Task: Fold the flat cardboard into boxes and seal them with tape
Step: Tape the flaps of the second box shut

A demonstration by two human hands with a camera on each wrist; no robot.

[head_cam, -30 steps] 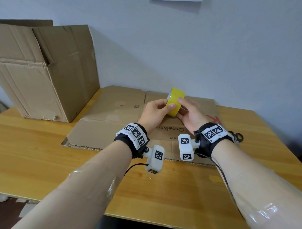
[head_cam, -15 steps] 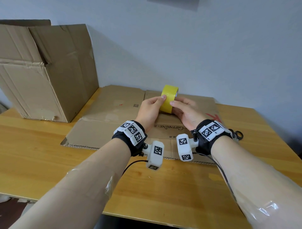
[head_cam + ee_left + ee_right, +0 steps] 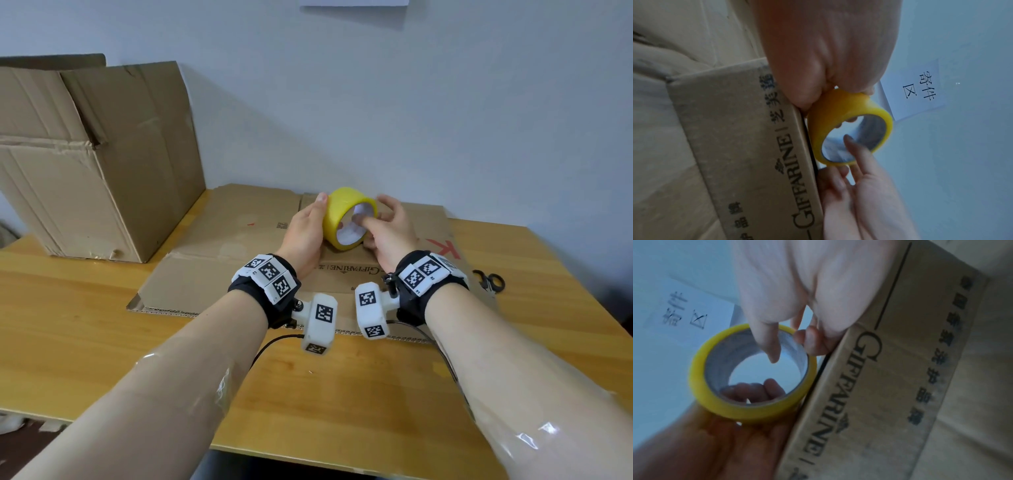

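Tape roll (image 3: 346, 216) gripped in my left hand (image 3: 306, 233), right hand (image 3: 388, 228) fingers hooked in its core, flat cardboard (image 3: 212, 274) beneath reading GIFFARINE, erected box (image 3: 96, 154) at ten o'clock, contents hidden.

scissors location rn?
Head view: the scissors lie on the wooden table at far right, just off the flat cardboard's right edge, beside the right wrist.
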